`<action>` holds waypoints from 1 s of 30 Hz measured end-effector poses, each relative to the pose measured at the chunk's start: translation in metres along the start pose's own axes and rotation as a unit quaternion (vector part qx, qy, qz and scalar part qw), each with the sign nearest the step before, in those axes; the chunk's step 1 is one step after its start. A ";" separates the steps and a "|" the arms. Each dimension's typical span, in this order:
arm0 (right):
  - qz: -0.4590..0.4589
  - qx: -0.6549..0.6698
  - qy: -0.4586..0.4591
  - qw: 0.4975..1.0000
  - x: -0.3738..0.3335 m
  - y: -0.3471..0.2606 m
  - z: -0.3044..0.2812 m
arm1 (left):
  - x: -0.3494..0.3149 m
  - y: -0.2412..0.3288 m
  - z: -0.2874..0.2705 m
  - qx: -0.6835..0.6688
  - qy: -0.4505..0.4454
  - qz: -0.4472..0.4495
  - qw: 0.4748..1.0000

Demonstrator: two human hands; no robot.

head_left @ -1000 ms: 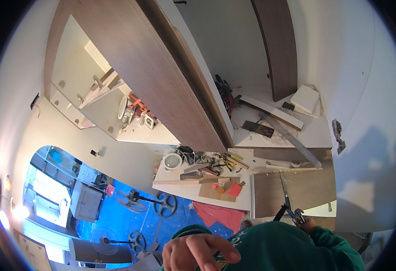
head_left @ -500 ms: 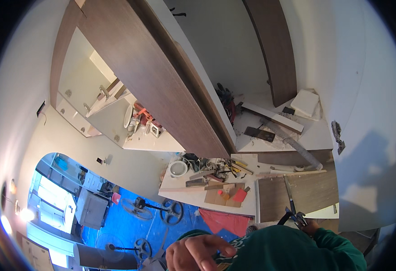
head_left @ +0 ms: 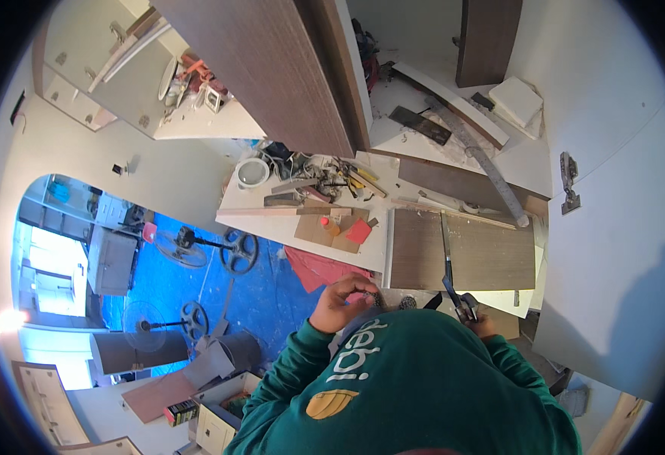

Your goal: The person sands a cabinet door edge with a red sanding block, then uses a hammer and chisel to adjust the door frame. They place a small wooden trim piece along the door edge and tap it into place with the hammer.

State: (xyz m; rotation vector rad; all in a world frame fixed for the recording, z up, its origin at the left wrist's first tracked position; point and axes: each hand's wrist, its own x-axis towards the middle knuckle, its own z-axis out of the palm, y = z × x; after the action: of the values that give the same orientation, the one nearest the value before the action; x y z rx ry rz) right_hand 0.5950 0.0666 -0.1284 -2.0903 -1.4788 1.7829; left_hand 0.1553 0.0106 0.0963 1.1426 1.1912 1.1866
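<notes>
Tool (head_left: 449,282) at lower right seemed best kept steady, right hand (head_left: 484,326) fingers wrapped round it, left hand (head_left: 340,305) fingers curled, any pinch unclear.

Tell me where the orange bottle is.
In the head view, the bottle is on the cardboard atop the white counter, just left of the red piece.

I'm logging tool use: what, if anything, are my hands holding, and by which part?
Your right hand holds a long-bladed tool by its handle; your left hand cannot be told.
</notes>
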 end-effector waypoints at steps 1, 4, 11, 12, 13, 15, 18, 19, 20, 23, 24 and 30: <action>-0.008 0.037 -0.003 0.999 0.000 0.008 0.000 | -0.003 -0.022 0.002 -0.017 0.022 -0.022 0.999; -0.003 0.042 -0.010 0.999 0.003 0.019 -0.003 | -0.006 -0.048 0.006 -0.011 0.046 -0.104 0.993; -0.053 -0.027 -0.014 0.998 0.036 0.055 -0.013 | 0.092 -0.039 -0.007 -0.224 0.131 -0.029 0.965; -0.056 -0.066 -0.006 0.996 0.034 0.049 -0.015 | 0.113 -0.032 -0.011 -0.278 0.135 -0.027 0.951; -0.060 -0.105 0.003 0.993 0.031 0.041 -0.017 | 0.133 -0.023 -0.014 -0.331 0.138 -0.024 0.933; -0.036 -0.117 0.005 0.993 0.010 0.010 -0.020 | 0.170 -0.013 -0.020 -0.381 0.141 -0.011 0.914; 0.014 -0.047 0.015 0.999 -0.037 -0.047 -0.019 | 0.208 -0.003 -0.020 -0.387 0.168 0.022 0.906; 0.016 -0.034 0.037 0.999 -0.060 -0.075 -0.013 | 0.215 -0.004 -0.019 -0.347 0.184 0.022 0.919; 0.007 -0.037 0.047 0.998 -0.052 -0.058 -0.013 | 0.222 -0.004 -0.014 -0.308 0.195 0.019 0.931; -0.020 -0.017 0.054 0.998 -0.034 -0.019 -0.011 | 0.235 -0.025 0.004 -0.101 0.268 0.094 0.954; -0.023 0.014 0.049 0.998 -0.029 -0.002 -0.011 | 0.239 -0.029 0.011 -0.018 0.291 0.130 0.948; 0.009 0.084 0.009 0.996 -0.036 0.013 -0.019 | 0.259 -0.031 0.033 0.165 0.341 0.150 0.913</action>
State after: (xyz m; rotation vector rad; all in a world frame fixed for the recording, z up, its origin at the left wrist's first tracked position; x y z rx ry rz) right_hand 0.6210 0.0460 -0.1018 -2.0386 -1.2603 1.8194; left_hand 0.1924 0.2676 0.0541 1.2269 1.8449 1.7522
